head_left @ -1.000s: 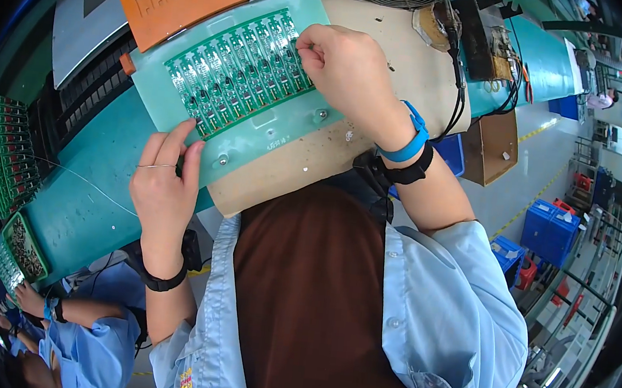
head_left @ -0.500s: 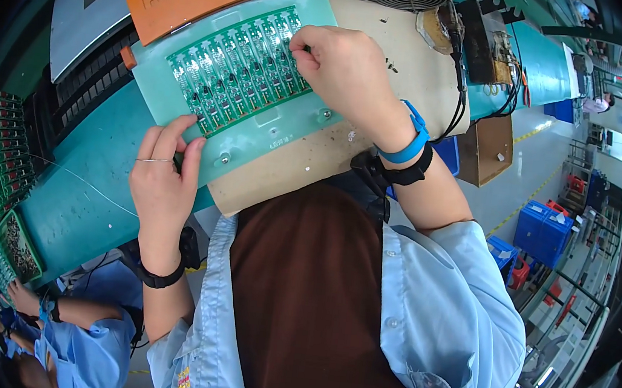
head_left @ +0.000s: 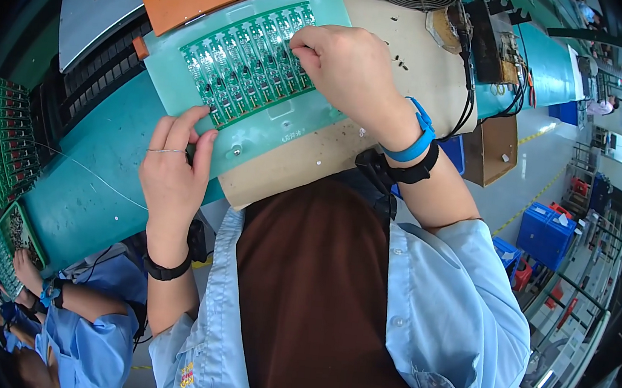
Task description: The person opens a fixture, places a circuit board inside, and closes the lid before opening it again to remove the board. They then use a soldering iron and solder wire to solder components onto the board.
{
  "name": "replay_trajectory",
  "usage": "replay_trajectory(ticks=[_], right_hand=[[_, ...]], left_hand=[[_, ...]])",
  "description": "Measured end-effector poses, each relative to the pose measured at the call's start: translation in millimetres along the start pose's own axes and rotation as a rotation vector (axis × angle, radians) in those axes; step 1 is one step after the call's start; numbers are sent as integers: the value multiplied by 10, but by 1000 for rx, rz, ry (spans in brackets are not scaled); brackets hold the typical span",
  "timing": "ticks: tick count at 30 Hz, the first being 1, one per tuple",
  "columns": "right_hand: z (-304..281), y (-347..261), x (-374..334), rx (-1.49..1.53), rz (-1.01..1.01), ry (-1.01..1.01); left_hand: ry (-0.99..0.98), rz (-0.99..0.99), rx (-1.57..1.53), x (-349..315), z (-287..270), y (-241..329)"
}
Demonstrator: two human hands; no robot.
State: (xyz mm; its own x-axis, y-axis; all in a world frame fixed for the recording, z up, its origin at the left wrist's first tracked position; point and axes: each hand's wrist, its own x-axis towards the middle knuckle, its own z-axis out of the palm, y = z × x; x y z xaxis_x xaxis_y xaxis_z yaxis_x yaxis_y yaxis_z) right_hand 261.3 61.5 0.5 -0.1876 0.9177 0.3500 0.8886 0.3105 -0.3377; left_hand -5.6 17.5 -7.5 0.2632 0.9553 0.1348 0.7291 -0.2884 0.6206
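Board (head_left: 247, 66) lies in pale-green carrier (head_left: 260, 137) at my eleven o'clock; my left hand (head_left: 174, 161), fingers loosely parted, rests at its seven o'clock corner. My right hand (head_left: 354, 70) is closed in a pinch at three o'clock; can't tell whether it grips anything. A careless wrist sweep could knock components askew; lopsided left-hand pressure could shift the carrier.
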Motion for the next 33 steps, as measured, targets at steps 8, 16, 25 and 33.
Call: replay_trajectory(ticks=[8, 16, 25, 33], right_hand=[[116, -71, -27, 16, 0, 22], [81, -157, -18, 4, -1, 8], [196, -196, -17, 49, -21, -3], [228, -326, -18, 24, 29, -36]], left_hand=[[-36, 25, -10, 12, -36, -28], [-37, 33, 10, -6, -39, -27], [-25, 43, 7, -20, -30, -18], [-27, 31, 13, -28, -34, -22]])
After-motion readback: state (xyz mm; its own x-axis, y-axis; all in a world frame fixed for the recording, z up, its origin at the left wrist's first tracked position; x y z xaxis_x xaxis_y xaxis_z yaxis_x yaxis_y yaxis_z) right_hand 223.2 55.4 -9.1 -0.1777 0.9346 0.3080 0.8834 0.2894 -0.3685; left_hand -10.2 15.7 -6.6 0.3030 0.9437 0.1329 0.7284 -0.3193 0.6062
